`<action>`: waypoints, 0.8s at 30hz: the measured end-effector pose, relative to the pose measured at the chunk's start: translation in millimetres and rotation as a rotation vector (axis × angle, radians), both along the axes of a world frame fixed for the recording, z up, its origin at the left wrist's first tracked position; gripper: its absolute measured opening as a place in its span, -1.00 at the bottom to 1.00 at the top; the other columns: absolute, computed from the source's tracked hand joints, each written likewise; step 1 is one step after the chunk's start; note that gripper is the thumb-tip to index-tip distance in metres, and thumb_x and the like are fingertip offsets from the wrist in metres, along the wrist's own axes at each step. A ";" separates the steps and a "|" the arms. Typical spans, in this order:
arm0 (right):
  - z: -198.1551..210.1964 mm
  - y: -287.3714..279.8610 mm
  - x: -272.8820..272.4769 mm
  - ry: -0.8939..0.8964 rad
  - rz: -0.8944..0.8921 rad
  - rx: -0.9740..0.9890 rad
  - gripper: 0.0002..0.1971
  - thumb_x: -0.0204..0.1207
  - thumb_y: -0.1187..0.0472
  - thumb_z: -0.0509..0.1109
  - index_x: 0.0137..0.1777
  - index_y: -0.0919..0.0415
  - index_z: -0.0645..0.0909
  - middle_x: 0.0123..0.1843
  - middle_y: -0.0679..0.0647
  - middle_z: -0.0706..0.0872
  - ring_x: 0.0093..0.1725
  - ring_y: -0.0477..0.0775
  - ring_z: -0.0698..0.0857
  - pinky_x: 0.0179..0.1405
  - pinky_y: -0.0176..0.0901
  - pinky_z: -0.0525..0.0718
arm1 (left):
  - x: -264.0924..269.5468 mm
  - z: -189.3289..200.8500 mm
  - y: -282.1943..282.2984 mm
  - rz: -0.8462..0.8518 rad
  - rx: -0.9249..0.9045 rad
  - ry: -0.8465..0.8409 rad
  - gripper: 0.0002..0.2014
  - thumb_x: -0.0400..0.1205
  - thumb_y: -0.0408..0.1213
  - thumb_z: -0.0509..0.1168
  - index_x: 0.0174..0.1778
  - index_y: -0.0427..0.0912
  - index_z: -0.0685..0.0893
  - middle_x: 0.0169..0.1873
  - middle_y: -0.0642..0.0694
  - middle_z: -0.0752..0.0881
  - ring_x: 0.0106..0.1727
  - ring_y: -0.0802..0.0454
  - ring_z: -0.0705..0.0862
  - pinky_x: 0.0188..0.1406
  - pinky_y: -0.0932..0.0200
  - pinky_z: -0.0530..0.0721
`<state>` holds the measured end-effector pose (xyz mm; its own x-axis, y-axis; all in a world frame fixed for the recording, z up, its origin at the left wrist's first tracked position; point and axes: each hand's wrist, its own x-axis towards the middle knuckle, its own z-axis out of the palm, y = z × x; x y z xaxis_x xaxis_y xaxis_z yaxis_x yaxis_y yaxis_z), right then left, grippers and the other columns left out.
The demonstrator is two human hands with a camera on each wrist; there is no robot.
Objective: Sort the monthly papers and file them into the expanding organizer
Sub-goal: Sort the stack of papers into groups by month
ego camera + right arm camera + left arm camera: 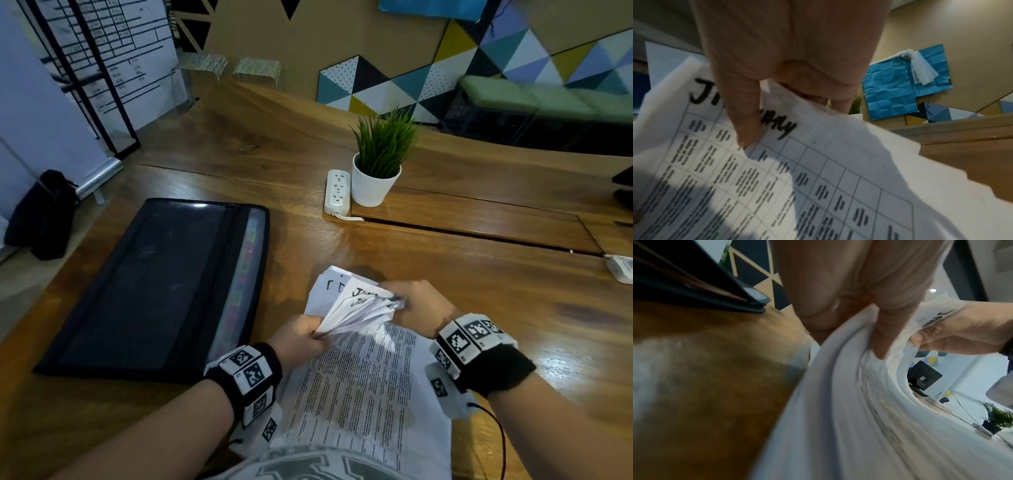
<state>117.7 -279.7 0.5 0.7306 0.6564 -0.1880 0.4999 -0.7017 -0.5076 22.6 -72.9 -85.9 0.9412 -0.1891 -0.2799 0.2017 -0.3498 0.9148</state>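
1. Head view: your left hand (301, 337) pinches the near-left corners of several lifted sheets (356, 311), which fan up from the papers (370, 387) lying on the table (479, 308) right in front of you.
2. Your right hand (419, 305) grips the far-right ends of those same sheets, thumb on top and fingers curled under (the right wrist view shows this closely).
3. The papers' long axis runs from your chest away and slightly left; the printed lines run across it. The far end, with handwritten headings, points toward the plant (378, 164).
4. Right wrist view: your thumb (748, 113) presses on a top sheet with a printed grid and a black handwritten heading starting with J; the thumb covers the middle letters.
5. Left wrist view: your left fingers (885, 331) are curled round a bent bundle of sheets, with further sheets below curving down to the table (motion blur hides the print).
6. The organizer (154, 291) lies flat and zipped, left of the papers and apart from them. Its long axis runs from near-left to far-right, and the coloured tabs show through its right edge.
7. A power strip (337, 192) sits touching the plant pot's left side, well beyond the papers.
8. A small white device (621, 269) sits at the right edge of the head view.
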 end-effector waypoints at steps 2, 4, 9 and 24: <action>-3.6 -4.1 -6.4 -0.014 0.010 0.040 -0.72 0.42 0.32 0.48 0.10 0.05 0.71 0.02 -0.03 0.79 -0.05 -0.14 0.74 0.01 -0.20 0.72 | -1.1 10.4 4.0 -0.145 -0.072 0.056 -0.77 0.44 -0.08 0.46 -0.01 0.03 0.72 -0.05 0.09 0.76 0.02 0.16 0.72 0.06 0.21 0.65; -10.1 -8.6 -12.6 -0.048 0.021 0.100 -0.72 0.37 0.39 0.50 0.05 0.09 0.75 -0.04 0.01 0.79 -0.08 -0.07 0.74 -0.06 -0.20 0.72 | -1.1 22.0 10.3 -0.160 -0.149 0.130 -0.61 0.41 0.17 0.37 0.07 0.07 0.71 0.06 0.08 0.75 0.13 0.16 0.70 0.13 0.25 0.61; -31.8 -18.8 -32.7 -0.115 0.048 0.259 -0.79 0.30 0.34 0.56 -0.14 0.02 0.80 -0.22 -0.04 0.76 -0.21 -0.12 0.67 -0.21 -0.34 0.62 | 7.4 35.6 22.1 0.236 -0.166 0.013 -0.68 0.64 0.10 0.09 0.03 0.10 0.70 0.00 0.30 0.69 0.04 0.42 0.63 0.04 0.21 0.53; -51.5 -11.0 -51.4 -0.294 -0.138 0.297 -0.75 0.20 0.38 0.59 -0.18 0.04 0.78 0.26 0.20 0.62 0.28 0.12 0.49 0.19 0.16 0.55 | 28.9 10.3 12.5 0.227 0.083 -0.146 -0.80 0.51 -0.43 0.41 -0.36 -0.10 0.60 -0.34 -0.06 0.68 -0.24 0.13 0.62 -0.15 0.27 0.55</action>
